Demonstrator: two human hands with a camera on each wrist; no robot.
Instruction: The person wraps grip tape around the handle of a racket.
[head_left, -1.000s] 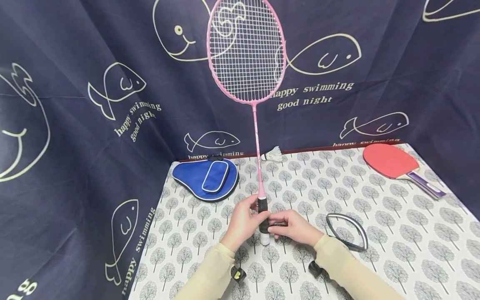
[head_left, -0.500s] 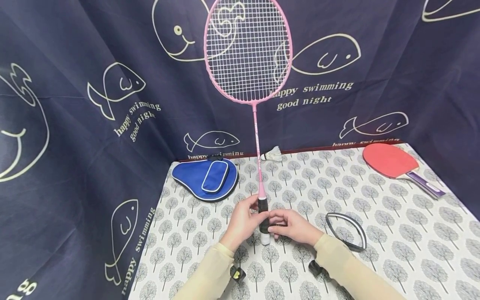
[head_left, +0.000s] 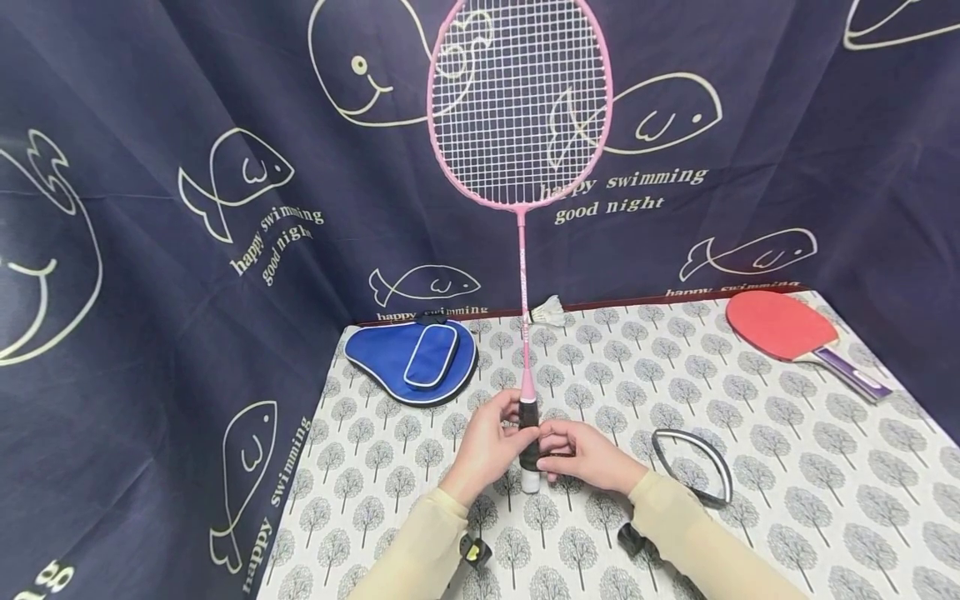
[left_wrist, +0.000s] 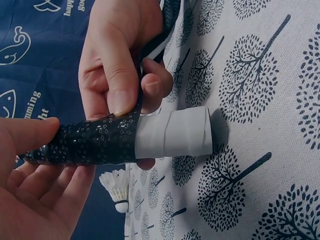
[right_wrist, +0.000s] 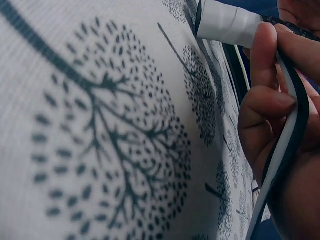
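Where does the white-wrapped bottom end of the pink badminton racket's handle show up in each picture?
Head view: white-wrapped handle end, low centre, between the left hand and right hand.
Left wrist view: middle, lying sideways.
Right wrist view: top edge, right of centre.
Shared landmark: the tree-print tablecloth.

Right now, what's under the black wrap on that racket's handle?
White tape shows on the handle's bare lower end, running in under the black wrap. Whether it continues higher is covered by the wrap and by the left hand and right hand holding it.
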